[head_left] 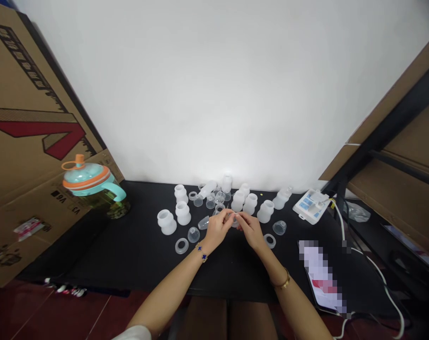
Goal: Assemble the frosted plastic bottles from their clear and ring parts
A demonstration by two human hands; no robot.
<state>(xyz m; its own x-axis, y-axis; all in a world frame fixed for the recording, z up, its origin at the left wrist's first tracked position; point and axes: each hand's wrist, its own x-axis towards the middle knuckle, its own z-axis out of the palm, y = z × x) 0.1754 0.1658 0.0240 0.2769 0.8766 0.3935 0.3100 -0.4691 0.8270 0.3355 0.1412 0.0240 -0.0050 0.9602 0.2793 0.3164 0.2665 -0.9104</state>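
My left hand [218, 229] and my right hand [250, 230] meet above the black table [129, 255], fingertips pinched together around a small translucent piece [234, 220] that is mostly hidden by the fingers. Several white bottles stand around them: one [166, 222] at the left, one [265, 211] just right of my right hand. A clear dome cap [193, 234] and a white ring [181, 245] lie left of my left hand. Another ring [270, 241] lies beside my right wrist, with a clear cap [280, 227] behind it.
A teal and orange jug [90, 184] stands at the left by a cardboard box [30, 141]. On the right are a white power strip [310, 206], white cables [373, 264] and a phone [322, 278]. A white wall [214, 94] rises behind the table.
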